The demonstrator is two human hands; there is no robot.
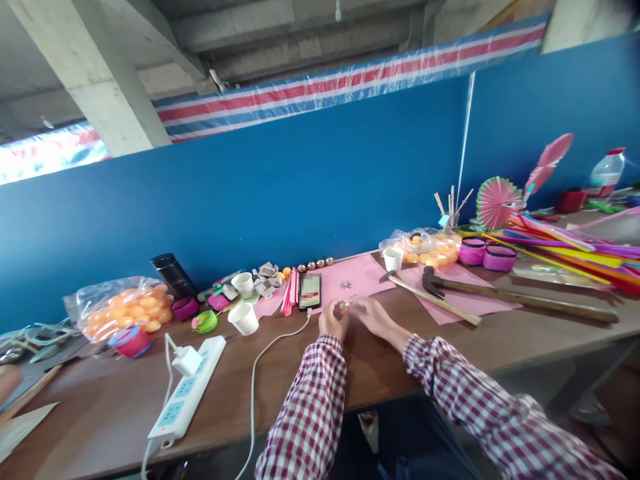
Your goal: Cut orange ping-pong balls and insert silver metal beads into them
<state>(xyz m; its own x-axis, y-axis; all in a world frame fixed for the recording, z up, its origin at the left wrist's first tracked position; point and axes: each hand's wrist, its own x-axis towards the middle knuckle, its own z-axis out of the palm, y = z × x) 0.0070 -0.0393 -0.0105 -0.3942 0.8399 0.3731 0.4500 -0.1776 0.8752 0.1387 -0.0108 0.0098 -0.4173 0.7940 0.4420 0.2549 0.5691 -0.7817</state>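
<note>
Near the front of the pink paper, my left hand (pixel 333 321) is closed, its fingertips around a small shiny metal piece (pixel 343 305) whose kind I cannot make out. My right hand (pixel 374 318) comes in close from the right, its fingers blurred around the tips of the left. Just beyond both hands, a few small silvery bits (pixel 345 285) lie on the pink paper (pixel 361 272). A phone (pixel 310 292) with a charging cable stands left of the paper, beside pink sticks (pixel 289 293). Several shiny metal balls (pixel 315 263) line the back edge.
To the right lie a small hammer (pixel 435 298) and a larger claw hammer (pixel 520 293). White paper cups (pixel 243 319), a power strip (pixel 187 393) and a bag of orange balls (pixel 127 310) are on the left. A blue partition (pixel 310 187) rises behind the table.
</note>
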